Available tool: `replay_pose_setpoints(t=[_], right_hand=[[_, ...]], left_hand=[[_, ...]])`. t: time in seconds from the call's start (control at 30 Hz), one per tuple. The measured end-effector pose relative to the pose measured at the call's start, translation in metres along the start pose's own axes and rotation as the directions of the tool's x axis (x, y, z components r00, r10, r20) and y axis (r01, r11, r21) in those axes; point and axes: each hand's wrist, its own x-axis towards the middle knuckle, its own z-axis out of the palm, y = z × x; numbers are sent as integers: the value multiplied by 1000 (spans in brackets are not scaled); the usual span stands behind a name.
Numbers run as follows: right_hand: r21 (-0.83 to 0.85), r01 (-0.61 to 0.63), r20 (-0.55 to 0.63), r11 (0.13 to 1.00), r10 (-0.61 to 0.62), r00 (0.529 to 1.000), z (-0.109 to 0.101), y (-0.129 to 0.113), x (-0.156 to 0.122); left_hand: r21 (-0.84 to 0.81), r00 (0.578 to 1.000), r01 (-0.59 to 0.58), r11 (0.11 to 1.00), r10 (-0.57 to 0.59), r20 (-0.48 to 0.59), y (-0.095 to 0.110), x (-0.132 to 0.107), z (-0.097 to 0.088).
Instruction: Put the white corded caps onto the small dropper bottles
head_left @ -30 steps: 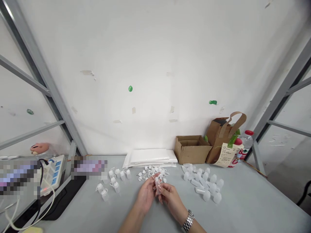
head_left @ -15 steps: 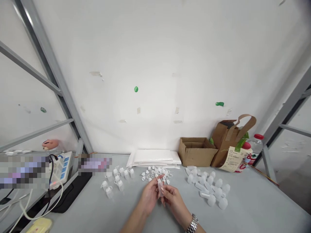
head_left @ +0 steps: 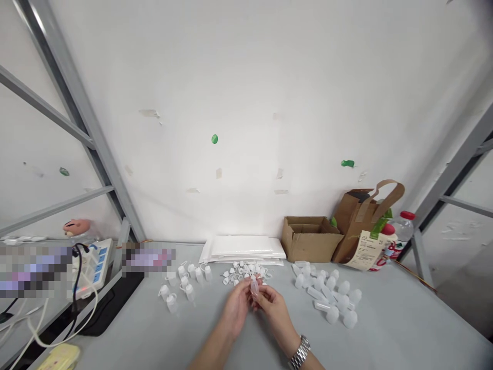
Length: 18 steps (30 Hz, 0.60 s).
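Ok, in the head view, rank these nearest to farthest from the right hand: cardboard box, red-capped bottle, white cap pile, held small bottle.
1. Held small bottle: in the right hand.
2. White cap pile: just beyond, slightly left.
3. Cardboard box: farther back, right.
4. Red-capped bottle: back right corner.

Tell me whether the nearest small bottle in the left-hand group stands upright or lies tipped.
Upright: the small bottle shows its white top uppermost, with its translucent body beneath, resting on the table.

Cardboard box (head_left: 314, 248), paper bag (head_left: 347, 221), red-capped bottle (head_left: 405, 229) lower right; white packets (head_left: 242, 246) lower centre; power strip (head_left: 99, 268) lower left.
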Motion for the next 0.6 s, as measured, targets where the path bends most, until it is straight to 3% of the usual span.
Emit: replay_pose_setpoints(t=[0.1, 0.33, 0.6], right_hand=[[-26, 18, -8, 999, -18, 1000, 2, -1, 0], [-190, 65, -60, 980, -78, 995, -1, 5, 0], [-522, 172, -112, 835, -267, 957, -3, 8, -6]], left_hand=[[44, 998, -63, 997, 64, -14, 0, -2, 0], [-17, 998, -58, 998, 59, 9, 2, -4, 1], [-50, 1000, -27, 998, 28, 14, 6, -7, 3]])
